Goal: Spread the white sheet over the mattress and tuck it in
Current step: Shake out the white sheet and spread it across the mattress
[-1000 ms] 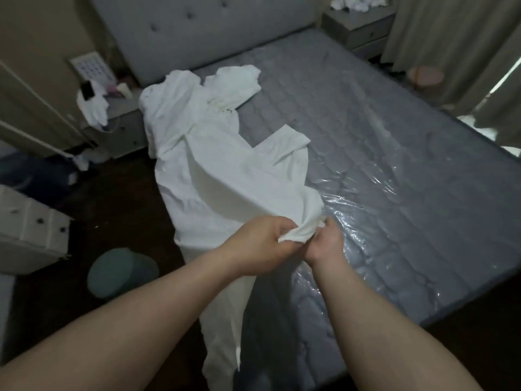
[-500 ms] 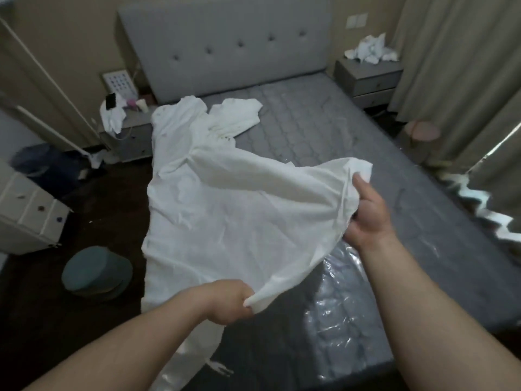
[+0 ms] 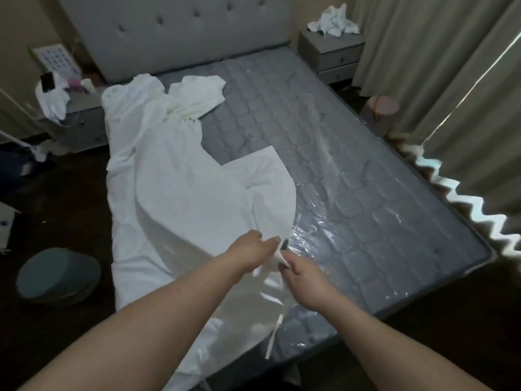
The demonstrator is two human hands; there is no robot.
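A person's two bare forearms reach forward from the bottom of the view over a bed in a dim bedroom. The white sheet (image 3: pixel 174 187) lies bunched along the left side of the mattress (image 3: pixel 352 179), running from near the padded grey headboard (image 3: pixel 174 32) down to the foot and spilling over the near left edge. Most of the mattress, quilted grey and covered in shiny clear plastic, is bare to the right of the sheet. The left hand (image 3: pixel 249 253) and the right hand (image 3: pixel 303 280) meet close together over the lower middle of the bed, each with its grip closed on a corner or edge of the sheet: the left hand's fingers are curled around the cloth, and the right hand pinches a fold between thumb and fingers. A thin strip of the cloth hangs down below the right hand. A grey nightstand (image 3: pixel 332 56) stands to the right of the headboard with crumpled white cloth (image 3: pixel 334 22) on top. Another nightstand (image 3: pixel 81 125), cluttered with small items, stands to the left. Beige curtains (image 3: pixel 439 80) hang along the right wall, and a round teal object (image 3: pixel 57 273) sits on the dark floor at left.
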